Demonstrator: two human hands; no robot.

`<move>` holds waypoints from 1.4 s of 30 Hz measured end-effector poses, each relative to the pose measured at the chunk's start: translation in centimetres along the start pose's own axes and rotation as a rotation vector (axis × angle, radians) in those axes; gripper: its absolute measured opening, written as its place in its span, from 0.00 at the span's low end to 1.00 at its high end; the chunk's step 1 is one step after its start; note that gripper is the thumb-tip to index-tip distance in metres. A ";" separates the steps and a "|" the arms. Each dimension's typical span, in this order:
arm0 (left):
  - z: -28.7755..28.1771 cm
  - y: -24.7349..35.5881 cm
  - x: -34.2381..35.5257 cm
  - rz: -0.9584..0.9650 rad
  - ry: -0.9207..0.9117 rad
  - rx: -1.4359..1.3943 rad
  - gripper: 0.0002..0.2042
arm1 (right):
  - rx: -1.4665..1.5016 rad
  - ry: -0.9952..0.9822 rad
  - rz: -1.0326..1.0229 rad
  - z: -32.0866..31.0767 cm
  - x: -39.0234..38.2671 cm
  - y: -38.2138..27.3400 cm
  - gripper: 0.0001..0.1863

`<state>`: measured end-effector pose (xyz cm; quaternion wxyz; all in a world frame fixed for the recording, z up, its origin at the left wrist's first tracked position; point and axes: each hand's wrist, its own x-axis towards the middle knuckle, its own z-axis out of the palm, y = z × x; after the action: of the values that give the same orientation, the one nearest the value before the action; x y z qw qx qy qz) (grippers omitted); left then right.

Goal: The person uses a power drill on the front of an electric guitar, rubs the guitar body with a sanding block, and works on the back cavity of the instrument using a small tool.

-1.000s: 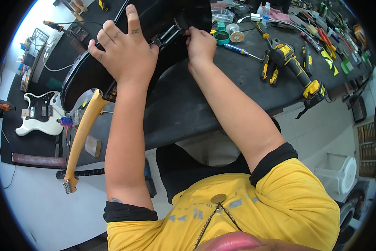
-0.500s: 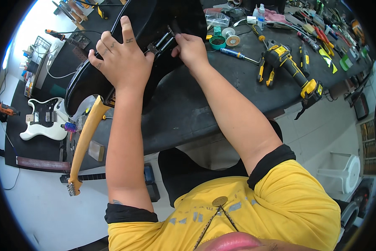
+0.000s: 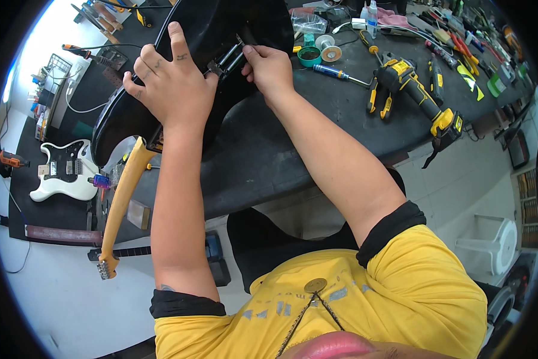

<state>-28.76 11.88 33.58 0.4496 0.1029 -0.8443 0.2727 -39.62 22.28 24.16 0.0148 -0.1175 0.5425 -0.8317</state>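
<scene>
A black electric guitar body [image 3: 254, 18] lies on the bench with its back up. Its maple neck [image 3: 124, 197] points toward me at the left. Metal springs [image 3: 227, 55] sit in a cavity in the body. My left hand [image 3: 176, 90] rests on the body with fingers spread, its thumb beside the near end of the springs. At their far end, by a small metal claw [image 3: 240, 40], my right hand [image 3: 270, 69] pinches with thumb and forefinger. What lies between those fingertips is hidden.
To the right lie a blue-handled screwdriver [image 3: 331, 72], a yellow-black power tool [image 3: 415, 90], pliers [image 3: 381, 105] and a solder spool [image 3: 328, 48]. Several hand tools crowd the far right. A white guitar body [image 3: 62, 170] lies at the left; a white stool [image 3: 496, 242] stands on the floor.
My right fingertips have shifted slightly left along the body, nearer the springs' far end. My left hand keeps its place on the guitar.
</scene>
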 end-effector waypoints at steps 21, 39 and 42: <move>0.4 -0.8 -0.4 -0.004 -0.007 0.011 0.57 | -0.473 0.126 -0.582 0.2 -0.6 0.6 0.08; -1.3 0.7 0.2 -0.055 0.010 -0.046 0.56 | -0.726 -0.124 -0.793 -1.9 1.5 0.6 0.10; -0.8 0.5 0.2 -0.069 -0.020 -0.043 0.56 | -0.702 -0.090 -0.779 -1.4 1.4 0.9 0.10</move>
<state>-28.47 12.75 33.94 0.4523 0.1248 -0.8505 0.2377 -41.36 22.92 23.07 -0.3123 -0.3439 0.7034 -0.5379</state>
